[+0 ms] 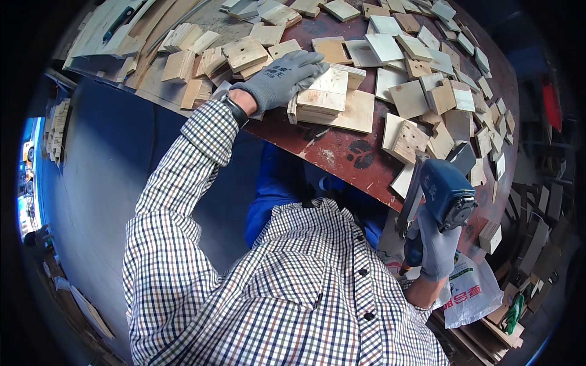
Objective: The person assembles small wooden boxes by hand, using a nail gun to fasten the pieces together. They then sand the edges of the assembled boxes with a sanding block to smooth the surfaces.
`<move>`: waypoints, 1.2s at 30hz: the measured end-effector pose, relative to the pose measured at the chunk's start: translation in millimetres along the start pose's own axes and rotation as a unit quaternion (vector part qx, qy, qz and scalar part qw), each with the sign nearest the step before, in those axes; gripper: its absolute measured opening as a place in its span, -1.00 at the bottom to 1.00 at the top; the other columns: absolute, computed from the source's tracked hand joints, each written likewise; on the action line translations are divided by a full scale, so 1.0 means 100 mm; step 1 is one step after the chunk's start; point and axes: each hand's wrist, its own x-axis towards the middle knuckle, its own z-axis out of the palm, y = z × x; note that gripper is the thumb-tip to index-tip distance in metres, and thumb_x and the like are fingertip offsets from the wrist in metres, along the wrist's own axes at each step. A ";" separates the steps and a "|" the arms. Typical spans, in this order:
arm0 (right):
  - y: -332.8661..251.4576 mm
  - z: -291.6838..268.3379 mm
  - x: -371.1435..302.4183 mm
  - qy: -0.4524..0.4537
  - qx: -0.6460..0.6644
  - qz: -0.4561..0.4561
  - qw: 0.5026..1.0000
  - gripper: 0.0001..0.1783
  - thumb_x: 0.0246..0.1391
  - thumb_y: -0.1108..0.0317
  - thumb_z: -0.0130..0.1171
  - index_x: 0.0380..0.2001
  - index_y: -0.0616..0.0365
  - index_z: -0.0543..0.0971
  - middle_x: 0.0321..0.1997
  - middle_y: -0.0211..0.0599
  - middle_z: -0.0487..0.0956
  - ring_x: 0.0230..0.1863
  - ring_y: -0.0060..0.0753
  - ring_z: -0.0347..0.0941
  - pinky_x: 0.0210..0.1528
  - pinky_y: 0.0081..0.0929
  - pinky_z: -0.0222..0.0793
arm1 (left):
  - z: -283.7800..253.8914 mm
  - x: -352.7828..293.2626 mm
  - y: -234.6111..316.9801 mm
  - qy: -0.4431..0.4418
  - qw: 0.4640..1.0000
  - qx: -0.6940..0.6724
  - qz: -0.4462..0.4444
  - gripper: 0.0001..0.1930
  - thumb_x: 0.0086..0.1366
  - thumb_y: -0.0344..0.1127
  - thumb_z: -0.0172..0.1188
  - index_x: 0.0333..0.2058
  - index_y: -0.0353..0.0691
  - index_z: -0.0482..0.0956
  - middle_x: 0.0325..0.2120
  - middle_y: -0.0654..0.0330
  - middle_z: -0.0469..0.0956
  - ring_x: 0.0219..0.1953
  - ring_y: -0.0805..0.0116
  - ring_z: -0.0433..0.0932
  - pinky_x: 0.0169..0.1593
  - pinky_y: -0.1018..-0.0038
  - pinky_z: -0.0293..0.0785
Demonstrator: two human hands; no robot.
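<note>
My left hand [282,77], in a grey glove, reaches across the near edge of the table. Its fingers lie stretched out along the upper left side of a small stack of plywood pieces [321,100]; its thumb is hidden. This stack sits on a larger flat plywood piece [359,111]. At the right, my right hand [437,244], also gloved, is closed round the handle of a blue air nail gun [447,189]. The nail gun is held over the table's near right edge, with its body apart from the stack.
Many loose plywood pieces [409,99] cover the dark red table [299,143], mostly at its far side and right. Long boards [116,36] lie at the far left. A white plastic bag [470,293] and wood offcuts [534,244] are beyond the right edge.
</note>
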 end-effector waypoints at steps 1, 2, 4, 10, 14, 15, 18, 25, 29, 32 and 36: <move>-0.02 0.02 0.00 0.002 -0.005 0.002 1.000 -0.74 0.16 0.47 0.33 -0.08 0.26 0.60 -0.38 -0.30 0.65 -0.51 -0.53 0.54 -0.47 -0.52 0.44 | 0.01 0.00 0.00 0.016 1.000 0.006 0.003 -0.51 0.58 -0.15 0.00 0.42 -0.03 0.39 0.44 0.03 0.29 0.45 -0.03 0.25 0.52 0.11 0.14; -0.03 0.03 0.00 0.004 -0.009 0.005 1.000 -0.75 0.16 0.47 0.32 -0.09 0.27 0.60 -0.39 -0.30 0.64 -0.52 -0.53 0.54 -0.47 -0.52 0.45 | 0.05 -0.01 -0.02 0.031 0.999 0.012 0.007 -0.51 0.58 -0.15 0.01 0.41 -0.02 0.40 0.43 0.03 0.30 0.44 -0.03 0.26 0.52 0.10 0.15; -0.02 0.04 0.00 0.007 -0.018 -0.007 1.000 -0.78 0.17 0.45 0.31 -0.12 0.27 0.61 -0.41 -0.30 0.64 -0.53 -0.52 0.54 -0.48 -0.51 0.45 | 0.07 -0.03 -0.03 0.068 0.998 0.001 0.018 -0.51 0.56 -0.16 0.04 0.40 0.01 0.42 0.40 0.02 0.34 0.42 -0.05 0.29 0.51 0.09 0.17; -0.06 0.03 -0.01 -0.016 -0.019 -0.029 0.999 -0.86 0.19 0.47 0.28 -0.20 0.27 0.62 -0.46 -0.33 0.62 -0.54 -0.51 0.54 -0.49 -0.49 0.46 | 0.04 -0.05 0.13 0.120 0.992 -0.043 0.004 -0.80 0.47 -0.20 0.22 -0.06 -0.14 0.60 0.19 0.15 0.54 0.25 0.06 0.48 0.32 0.17 0.41; -0.09 0.06 0.00 -0.017 0.015 -0.026 0.999 -0.85 0.18 0.48 0.30 -0.18 0.25 0.62 -0.44 -0.34 0.63 -0.53 -0.52 0.54 -0.48 -0.52 0.45 | -0.02 -0.08 0.23 0.103 0.994 -0.037 -0.027 -0.78 0.52 -0.19 0.15 -0.04 -0.17 0.60 0.13 0.12 0.56 0.19 0.04 0.51 0.26 0.17 0.44; -0.10 0.06 0.01 -0.016 0.006 -0.010 1.000 -0.81 0.18 0.48 0.32 -0.14 0.24 0.62 -0.40 -0.33 0.65 -0.51 -0.55 0.54 -0.47 -0.55 0.43 | -0.02 -0.10 0.25 0.089 0.993 -0.049 -0.064 -0.77 0.52 -0.19 0.14 -0.02 -0.17 0.61 0.14 0.12 0.56 0.21 0.03 0.51 0.27 0.18 0.44; -0.06 0.05 0.01 -0.017 -0.002 -0.040 0.999 -0.77 0.18 0.46 0.32 -0.10 0.24 0.62 -0.38 -0.35 0.66 -0.49 -0.57 0.56 -0.46 -0.54 0.45 | -0.06 -0.14 0.33 0.108 0.994 0.011 -0.021 -0.71 0.46 -0.19 0.22 0.00 -0.26 0.60 0.20 0.04 0.52 0.28 -0.02 0.46 0.33 0.14 0.40; -0.09 0.00 0.05 -0.011 -0.038 -0.020 0.999 -0.77 0.12 0.36 0.41 -0.18 0.22 0.71 -0.40 -0.34 0.72 -0.37 -0.54 0.63 -0.29 -0.44 0.54 | -0.23 -0.03 0.82 0.009 0.992 0.090 -0.090 -0.22 0.25 0.14 0.39 0.18 -0.45 0.45 0.34 -0.24 0.34 0.45 -0.21 0.24 0.53 0.02 0.13; -0.02 -0.03 0.08 0.008 -0.063 -0.097 0.993 -0.73 0.08 0.33 0.46 -0.16 0.20 0.72 -0.34 -0.29 0.75 -0.32 -0.50 0.67 -0.22 -0.40 0.56 | -0.06 -0.03 0.95 -0.033 0.978 0.169 -0.121 -0.09 0.17 0.08 0.47 0.25 -0.50 0.29 0.39 -0.34 0.15 0.51 -0.33 0.05 0.57 -0.04 -0.03; 0.00 -0.05 0.13 0.013 -0.059 -0.087 0.994 -0.70 0.06 0.30 0.48 -0.16 0.19 0.72 -0.31 -0.25 0.77 -0.29 -0.44 0.70 -0.18 -0.38 0.57 | 0.06 -0.08 0.91 0.011 0.982 0.140 -0.126 0.03 0.17 0.02 0.47 0.40 -0.49 0.12 0.47 -0.30 0.03 0.54 -0.31 -0.02 0.59 -0.03 -0.08; -0.03 -0.06 0.20 0.002 -0.058 -0.039 0.998 -0.66 0.02 0.27 0.51 -0.16 0.18 0.72 -0.28 -0.23 0.78 -0.25 -0.39 0.72 -0.14 -0.36 0.58 | 0.00 -0.05 0.95 -0.033 0.979 0.130 -0.154 0.13 0.16 -0.06 0.48 0.49 -0.47 -0.03 0.53 -0.25 -0.07 0.57 -0.27 -0.07 0.59 -0.02 -0.11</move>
